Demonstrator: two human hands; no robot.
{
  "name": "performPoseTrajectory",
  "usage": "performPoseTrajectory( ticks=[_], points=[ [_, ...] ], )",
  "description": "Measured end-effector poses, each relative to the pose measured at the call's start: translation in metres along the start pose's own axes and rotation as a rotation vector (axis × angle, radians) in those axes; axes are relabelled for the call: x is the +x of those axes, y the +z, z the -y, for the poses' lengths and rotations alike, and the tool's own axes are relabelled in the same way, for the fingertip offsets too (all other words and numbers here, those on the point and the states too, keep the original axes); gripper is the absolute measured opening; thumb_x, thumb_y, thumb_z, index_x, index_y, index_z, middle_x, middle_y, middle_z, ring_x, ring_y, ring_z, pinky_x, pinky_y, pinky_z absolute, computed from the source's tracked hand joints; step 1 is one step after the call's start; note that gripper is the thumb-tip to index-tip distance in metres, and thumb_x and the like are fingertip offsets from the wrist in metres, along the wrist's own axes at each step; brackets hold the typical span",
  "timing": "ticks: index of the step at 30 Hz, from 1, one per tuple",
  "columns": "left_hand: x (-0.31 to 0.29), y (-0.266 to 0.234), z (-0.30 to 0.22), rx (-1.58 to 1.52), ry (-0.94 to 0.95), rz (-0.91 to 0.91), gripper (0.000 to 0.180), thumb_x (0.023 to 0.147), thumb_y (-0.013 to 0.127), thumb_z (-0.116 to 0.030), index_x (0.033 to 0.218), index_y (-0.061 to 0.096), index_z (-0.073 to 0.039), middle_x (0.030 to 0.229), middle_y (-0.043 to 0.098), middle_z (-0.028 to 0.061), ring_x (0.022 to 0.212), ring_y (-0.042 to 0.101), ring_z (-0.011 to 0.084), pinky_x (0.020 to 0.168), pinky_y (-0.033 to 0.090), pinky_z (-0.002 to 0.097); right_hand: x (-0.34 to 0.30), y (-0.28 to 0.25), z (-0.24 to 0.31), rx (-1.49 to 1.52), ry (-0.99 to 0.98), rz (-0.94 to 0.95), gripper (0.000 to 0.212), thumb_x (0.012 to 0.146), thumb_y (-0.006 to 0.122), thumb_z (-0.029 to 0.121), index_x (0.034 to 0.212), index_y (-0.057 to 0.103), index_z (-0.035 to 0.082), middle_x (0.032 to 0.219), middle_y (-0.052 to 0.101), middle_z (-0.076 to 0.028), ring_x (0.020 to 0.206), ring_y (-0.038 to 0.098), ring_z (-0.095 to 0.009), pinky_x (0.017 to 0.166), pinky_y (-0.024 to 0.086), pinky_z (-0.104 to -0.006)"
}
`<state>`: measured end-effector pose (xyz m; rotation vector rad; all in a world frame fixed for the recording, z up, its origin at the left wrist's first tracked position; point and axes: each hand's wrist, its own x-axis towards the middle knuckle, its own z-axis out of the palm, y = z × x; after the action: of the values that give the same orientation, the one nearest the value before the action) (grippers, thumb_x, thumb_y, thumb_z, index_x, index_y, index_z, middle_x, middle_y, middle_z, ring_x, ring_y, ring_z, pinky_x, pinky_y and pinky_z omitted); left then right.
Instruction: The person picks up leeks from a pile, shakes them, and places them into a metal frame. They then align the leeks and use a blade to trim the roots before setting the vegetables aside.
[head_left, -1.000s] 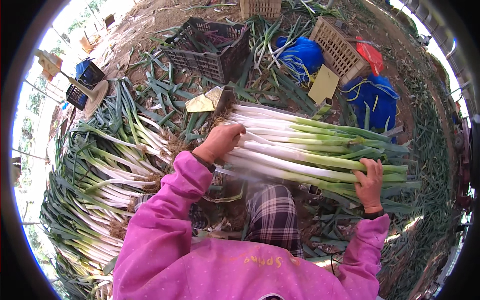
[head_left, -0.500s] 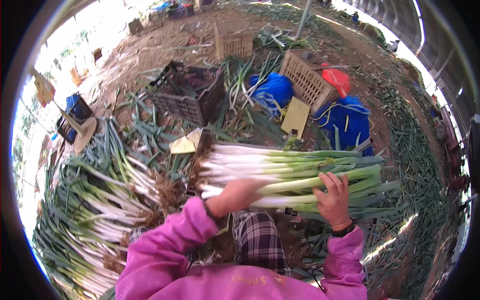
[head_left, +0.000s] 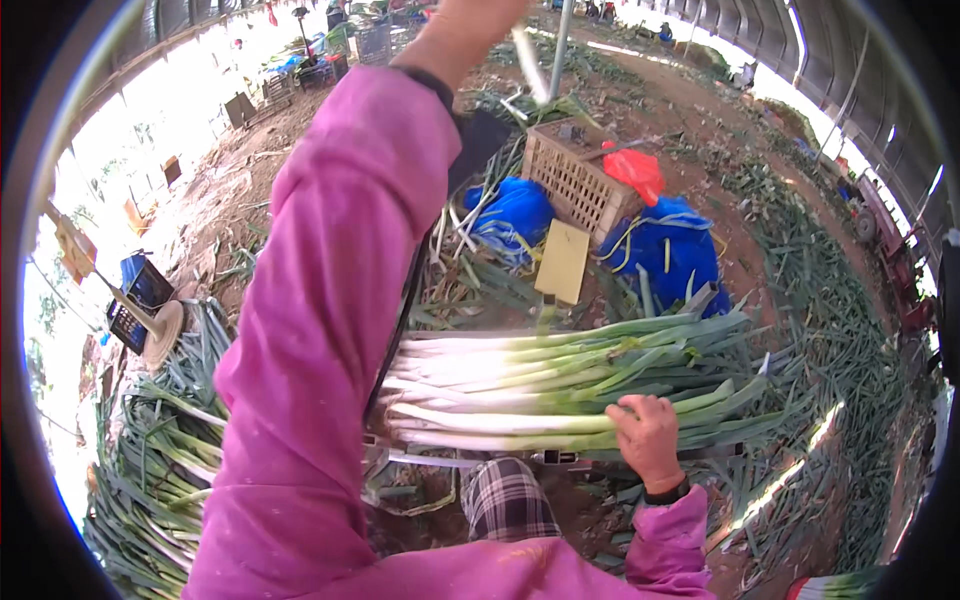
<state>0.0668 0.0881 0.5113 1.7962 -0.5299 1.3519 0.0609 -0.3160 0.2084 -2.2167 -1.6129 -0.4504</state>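
Observation:
Leeks (head_left: 500, 395) lie side by side in a bundle before me, white ends to the left and green leaves to the right. At their near edge, my right hand (head_left: 647, 437) has its fingers curled over the stalks where the green begins. My left hand (head_left: 465, 30) is raised far forward, its fingers cut off by the upper edge, so its grip is hidden. A blurred pale streak (head_left: 530, 65) shows beside it; I cannot tell whether it is held. A long dark bar (head_left: 408, 300) runs along my left sleeve, by the white ends.
More leeks (head_left: 165, 460) are heaped at the left, partly behind my arm. Beyond the bundle are a yellow board (head_left: 562, 262), blue bags (head_left: 672, 255), a tan crate (head_left: 570, 175) and a red bag (head_left: 635, 172). Loose leaves (head_left: 830, 380) cover the ground at right.
My left hand has left the white stalks and swung up and forward. My right hand stays by the green part, its fingers more curled. The view has shifted slightly.

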Motion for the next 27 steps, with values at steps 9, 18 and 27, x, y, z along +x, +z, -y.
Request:
performPoseTrajectory(
  ticks=[9,18,27],
  points=[
    [-0.429,0.013,-0.103,0.701,-0.679,0.967,0.064,0.086,0.064,-0.029,0.141,0.038,-0.012,0.112,0.060,0.0165,0.107,0.057,0.0330,0.090,0.045,0.0433,0.018,0.038,-0.019,0.113,-0.058,-0.034,0.026,0.066,0.065,0.006,0.091,0.069,0.014,0.075,0.053,-0.002,0.078,0.054,-0.023,0.070,0.041,-0.0383],
    [-0.557,0.022,-0.076,0.799,-0.732,0.669,0.041,0.081,0.056,-0.010,0.121,0.059,-0.019,0.112,0.062,0.0094,0.102,0.060,0.0294,0.087,0.048,0.0382,-0.024,0.103,-0.031,0.265,0.115,0.142,0.022,0.066,0.069,0.009,0.088,0.069,0.014,0.083,0.055,-0.003,0.084,0.054,-0.026,0.073,0.043,-0.0395],
    [-0.517,-0.001,-0.079,0.946,-0.684,0.624,0.046,0.080,0.068,-0.025,0.123,0.058,-0.016,0.121,0.055,0.0124,0.113,0.052,0.0315,0.097,0.041,0.0442,-0.006,0.100,-0.047,0.202,0.091,0.350,0.006,0.070,0.070,0.013,0.073,0.065,0.010,0.084,0.057,-0.005,0.088,0.056,-0.027,0.076,0.045,-0.0405]
  ],
)
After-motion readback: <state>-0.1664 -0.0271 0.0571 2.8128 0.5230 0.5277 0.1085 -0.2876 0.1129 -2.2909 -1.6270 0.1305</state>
